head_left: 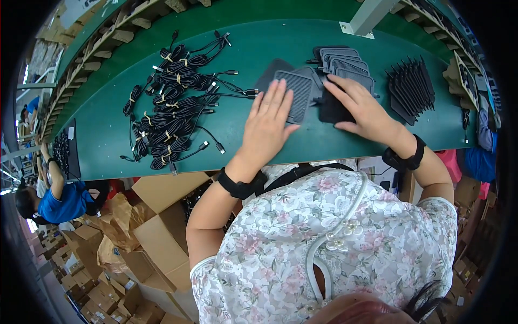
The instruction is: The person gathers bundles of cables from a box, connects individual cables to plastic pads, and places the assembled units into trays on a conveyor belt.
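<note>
- Close in, wears a flowery top (280, 221) and a black band (237, 184) on each wrist. Could catch a band on something if reaching too low.
- With the left hand (268, 116), lays long, straight fingers on a gray ribbed pad (300, 94). Not clenched. Could slip sideways if pressed at one edge.
- With the right hand (364, 110), touches a black flat piece (332, 110), fingers bent and thumb apart. Cannot tell if pinching it.
- Find both on the green table (102, 140), between the wires and the stack.
- Partly under the ribbed pad, see a dark gray flat piece (268, 74). Could scratch if dragged.
- Past the right fingers, see a leaning stack of gray pads (350, 63). Could slide apart if bumped.
- To the left, see tied black cables (178, 97). Could tangle if a loose plug gets snagged.
- Farthest left, see a co-worker in blue (65, 203).
</note>
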A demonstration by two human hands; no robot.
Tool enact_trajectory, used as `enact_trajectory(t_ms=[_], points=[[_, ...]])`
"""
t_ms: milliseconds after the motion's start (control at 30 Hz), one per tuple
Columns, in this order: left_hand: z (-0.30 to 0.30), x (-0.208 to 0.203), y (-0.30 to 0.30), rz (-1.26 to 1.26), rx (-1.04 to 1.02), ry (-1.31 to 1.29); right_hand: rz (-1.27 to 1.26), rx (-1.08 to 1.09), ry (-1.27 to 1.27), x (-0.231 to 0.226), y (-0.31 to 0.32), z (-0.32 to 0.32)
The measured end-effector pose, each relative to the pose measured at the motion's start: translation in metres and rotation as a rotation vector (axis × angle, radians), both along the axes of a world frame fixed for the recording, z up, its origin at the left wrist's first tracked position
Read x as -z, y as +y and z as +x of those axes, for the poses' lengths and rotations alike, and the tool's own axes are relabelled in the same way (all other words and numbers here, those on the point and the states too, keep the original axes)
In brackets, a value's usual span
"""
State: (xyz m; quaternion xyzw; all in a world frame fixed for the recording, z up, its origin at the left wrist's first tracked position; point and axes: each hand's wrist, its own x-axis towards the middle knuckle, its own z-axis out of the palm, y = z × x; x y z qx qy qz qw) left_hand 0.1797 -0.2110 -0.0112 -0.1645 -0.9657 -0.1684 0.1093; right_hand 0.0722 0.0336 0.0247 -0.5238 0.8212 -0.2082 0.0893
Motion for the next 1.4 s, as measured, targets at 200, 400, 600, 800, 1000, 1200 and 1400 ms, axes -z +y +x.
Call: enact_trajectory(t_ms=[200,400,600,800,1000,1200,1400], points=[[0.003,-0.010,-0.012,-0.017,-0.029,-0.021,-0.174,0.085,0.186,0.005,-0.024,-0.031],[-0.020,-0.027,0.005,0.561,-0.223,0.017,-0.345,0.098,0.222,-0.011,-0.058,-0.045],[-0.044,-0.040,-0.004,1.239,-0.267,-0.281,-0.209,-0.168,0.180,-0.043,-0.074,-0.028],[-0.041,-0.050,-0.026,1.734,-0.296,-0.424,-0.301,-0.002,-1.071,-0.092,-0.058,-0.059],[-0.040,-0.057,-0.031,2.157,-0.061,-0.646,-0.615,-0.223,-0.926,-0.100,-0.085,-0.060],[-0.033,-0.086,-0.014,1.996,-0.102,-0.596,-0.289,-0.042,-0.797,-0.113,-0.106,-0.090],[0.010,-0.070,-0.029,1.541,-0.124,-0.302,-0.852,1.052,-0.123,-0.145,-0.103,-0.199]])
